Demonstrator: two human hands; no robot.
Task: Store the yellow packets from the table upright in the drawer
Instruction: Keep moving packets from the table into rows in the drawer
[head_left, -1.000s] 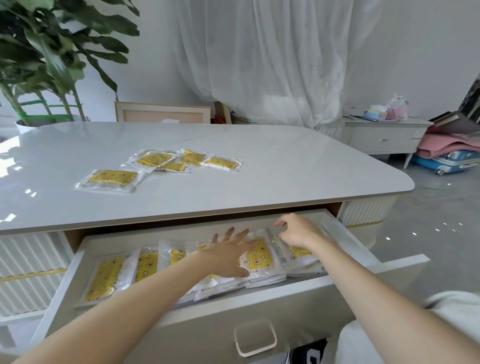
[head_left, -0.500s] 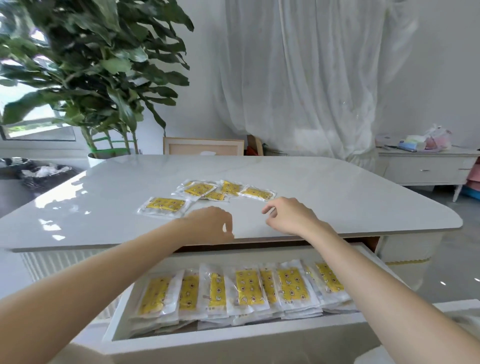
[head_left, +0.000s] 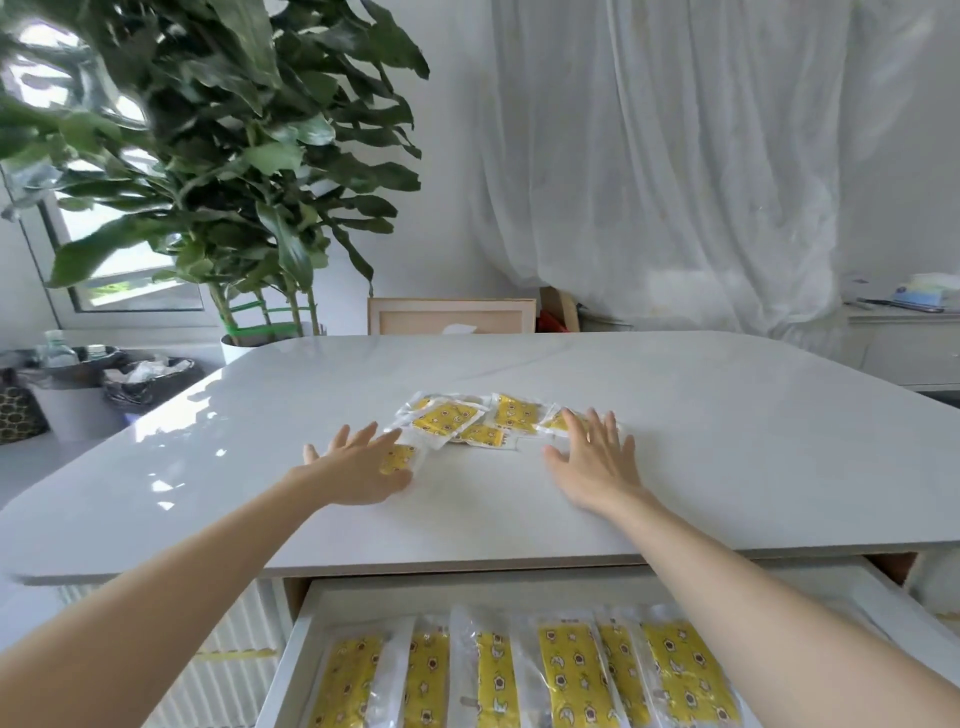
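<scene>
Several yellow packets in clear wrappers (head_left: 470, 422) lie in a loose cluster on the white table (head_left: 675, 426). My left hand (head_left: 358, 467) is spread flat, fingers apart, over the nearest packet (head_left: 399, 458) at the cluster's left end. My right hand (head_left: 592, 460) is also spread open, its fingertips over the rightmost packet (head_left: 555, 422). Neither hand has closed on a packet. Below the table edge the open drawer (head_left: 363, 592) holds a row of several yellow packets (head_left: 566, 675) leaning side by side.
A large leafy plant (head_left: 208, 156) in a white pot stands behind the table's left corner. Bins with black bags (head_left: 140, 379) sit on the floor at left. A wooden frame (head_left: 452, 316) leans behind the table, a white sideboard (head_left: 904, 338) at right.
Both hands left the drawer, rose over the table edge and reached forward to the packet cluster, fingers spreading flat. The view tilted up, so less of the drawer shows.
</scene>
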